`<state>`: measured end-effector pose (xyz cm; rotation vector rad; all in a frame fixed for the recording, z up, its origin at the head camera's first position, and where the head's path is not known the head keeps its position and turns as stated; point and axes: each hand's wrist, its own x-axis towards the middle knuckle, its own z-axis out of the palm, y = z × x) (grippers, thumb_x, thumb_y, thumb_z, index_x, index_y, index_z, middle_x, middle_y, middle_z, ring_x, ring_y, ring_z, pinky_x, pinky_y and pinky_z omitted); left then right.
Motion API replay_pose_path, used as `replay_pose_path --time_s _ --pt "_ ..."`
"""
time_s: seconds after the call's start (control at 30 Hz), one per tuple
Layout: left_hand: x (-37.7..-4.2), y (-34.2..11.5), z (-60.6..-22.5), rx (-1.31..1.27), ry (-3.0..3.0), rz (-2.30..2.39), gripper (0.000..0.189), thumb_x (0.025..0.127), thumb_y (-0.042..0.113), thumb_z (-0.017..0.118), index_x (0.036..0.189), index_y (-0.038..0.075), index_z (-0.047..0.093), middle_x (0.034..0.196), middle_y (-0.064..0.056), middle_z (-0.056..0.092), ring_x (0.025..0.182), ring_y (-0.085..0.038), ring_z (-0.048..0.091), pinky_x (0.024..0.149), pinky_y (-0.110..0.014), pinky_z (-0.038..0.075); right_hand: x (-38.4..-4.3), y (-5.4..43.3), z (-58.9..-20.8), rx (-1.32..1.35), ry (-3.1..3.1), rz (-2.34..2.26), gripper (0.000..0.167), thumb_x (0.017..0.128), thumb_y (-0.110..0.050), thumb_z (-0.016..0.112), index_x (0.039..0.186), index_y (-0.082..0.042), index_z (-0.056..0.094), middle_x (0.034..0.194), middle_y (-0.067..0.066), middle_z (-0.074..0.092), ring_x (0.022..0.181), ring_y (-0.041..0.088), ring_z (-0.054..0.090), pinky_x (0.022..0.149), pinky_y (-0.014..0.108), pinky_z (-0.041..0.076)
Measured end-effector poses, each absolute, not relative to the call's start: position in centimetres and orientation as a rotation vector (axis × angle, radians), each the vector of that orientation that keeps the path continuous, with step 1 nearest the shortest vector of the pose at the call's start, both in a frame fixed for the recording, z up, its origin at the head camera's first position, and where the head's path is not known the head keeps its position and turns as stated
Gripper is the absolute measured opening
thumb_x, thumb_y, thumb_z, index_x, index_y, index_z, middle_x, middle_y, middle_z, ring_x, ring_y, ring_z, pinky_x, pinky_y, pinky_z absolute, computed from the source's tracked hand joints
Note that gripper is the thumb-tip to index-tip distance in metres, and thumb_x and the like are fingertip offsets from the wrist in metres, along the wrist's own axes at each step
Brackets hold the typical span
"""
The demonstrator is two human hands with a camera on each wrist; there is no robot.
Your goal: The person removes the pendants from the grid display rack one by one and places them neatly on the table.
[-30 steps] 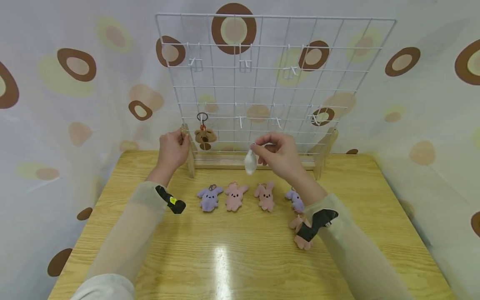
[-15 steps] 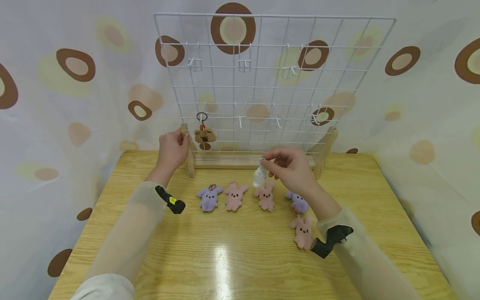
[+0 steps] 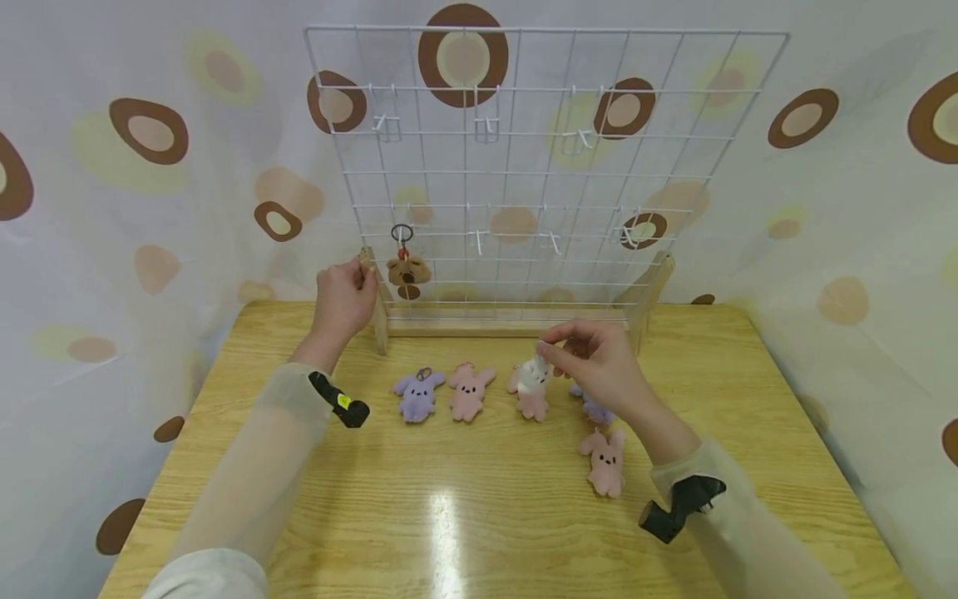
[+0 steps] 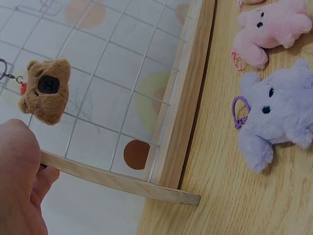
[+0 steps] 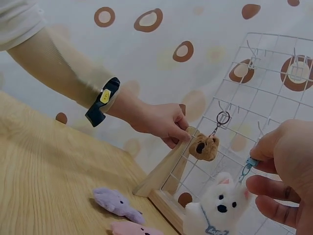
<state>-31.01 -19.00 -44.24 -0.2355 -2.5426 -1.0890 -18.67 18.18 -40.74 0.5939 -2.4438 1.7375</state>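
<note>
My left hand (image 3: 344, 295) grips the left wooden upright (image 4: 122, 181) of the wire rack. Between thumb and forefinger, my right hand (image 3: 599, 358) pinches the blue clasp (image 5: 252, 162) of a white plush keychain (image 5: 217, 208). The white plush has pink inner ears and a blue cord round its neck. It hangs down and, in the head view, overlaps a pink rabbit keychain (image 3: 533, 408). A brown bear-head keychain (image 3: 408, 271) hangs by its ring from a lower-left hook, close to my left hand.
The white wire grid (image 3: 546, 31) bears several white hooks, three along an upper row. On the wooden table (image 3: 359, 499) lie a purple plush (image 3: 417, 398) and a pink one (image 3: 467, 393) at left. Another purple plush (image 3: 597, 412) and pink plush (image 3: 605, 462) lie at right.
My right hand has moved down and right, away from the grid, carrying the white plush keychain lower over the table plushes. My left hand has stayed on the upright.
</note>
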Motion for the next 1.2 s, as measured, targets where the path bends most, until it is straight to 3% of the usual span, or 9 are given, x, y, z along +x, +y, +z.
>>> replay_pose_path --time_s 0.3,0.77,0.97,1.2 --pt "-31.0 -19.0 -44.4 -0.226 -2.550 -1.080 0.029 0.108 0.012 0.055 0.083 0.002 0.063 0.054 -0.003 0.047 0.047 -0.016 0.040 0.045 -0.028 0.029 -17.2 19.1 -41.6 0.567 -2.457 1.764 0.004 0.098 -0.001 0.075 0.101 0.001 0.077 0.083 0.021 0.070 0.060 0.016 0.062 0.052 0.026 0.050" --pt "-30.9 -18.9 -44.4 -0.217 -2.544 -1.098 0.030 0.108 0.012 0.055 0.081 0.001 0.063 0.054 -0.005 0.050 0.046 -0.017 0.043 0.044 -0.027 0.030 -15.8 20.5 -42.9 0.523 -2.503 1.799 0.004 0.098 -0.003 0.074 0.100 0.000 0.076 0.071 0.012 0.064 0.051 0.022 0.053 0.042 0.027 0.044" --pt "-30.9 -18.8 -44.3 -0.212 -2.540 -1.092 0.030 0.108 0.010 0.055 0.081 0.001 0.064 0.054 -0.003 0.050 0.046 -0.015 0.043 0.045 -0.027 0.031 -15.6 20.9 -43.6 0.507 -2.552 1.756 0.004 0.098 -0.004 0.076 0.101 -0.001 0.077 0.073 0.016 0.066 0.054 0.025 0.058 0.045 0.028 0.048" --pt "-30.8 -18.8 -44.2 -0.211 -2.534 -1.072 0.028 0.107 0.009 0.057 0.081 0.001 0.064 0.054 -0.002 0.048 0.046 -0.014 0.042 0.044 -0.026 0.030 -15.4 21.3 -44.0 0.572 -2.628 1.715 0.004 0.098 -0.004 0.076 0.101 -0.005 0.078 0.072 0.015 0.067 0.056 0.018 0.060 0.047 0.028 0.048"
